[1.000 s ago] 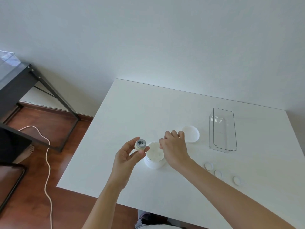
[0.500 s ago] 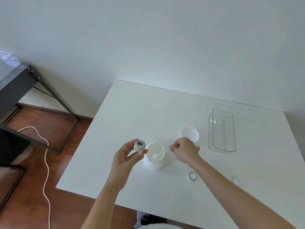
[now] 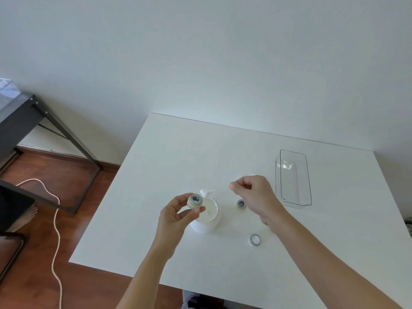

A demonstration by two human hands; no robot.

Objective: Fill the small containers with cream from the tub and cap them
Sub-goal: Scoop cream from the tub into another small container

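- Running along the far left, a dark metal-framed side table (image 3: 33,121) and a pale cord (image 3: 55,219) lying on the wooden floor (image 3: 44,275) sit well apart from the white rectangular desk (image 3: 178,152); the desk's left and near edges are bare, with open room on the whole far half.
- Held above the desk's near-left part, the left hand (image 3: 176,216) pinches one small cream-coloured round container (image 3: 195,200) between thumb and fingertips, its open mouth facing up.
- Just beside and below that hand stands one white round tub of cream (image 3: 208,217), open, its cream surface showing.
- Over the tub's far rim a small white spatula (image 3: 206,192) shows, blurred; its handle runs toward the right hand.
- Right of the tub, one small grey-rimmed round container (image 3: 241,204) stands on the desk, near the right hand.
- Nearer the front edge lies one small white round cap (image 3: 255,239), apart from everything else.
- The right hand (image 3: 254,195) hovers with fingers curled together, pinching the thin spatula end at the fingertips.
- Behind that hand, one white round tub lid (image 3: 242,176) is mostly hidden.
- Farthest right, one clear rectangular plastic bin (image 3: 293,178) stands near the desk's right side, with bare desk beyond it to the right edge.
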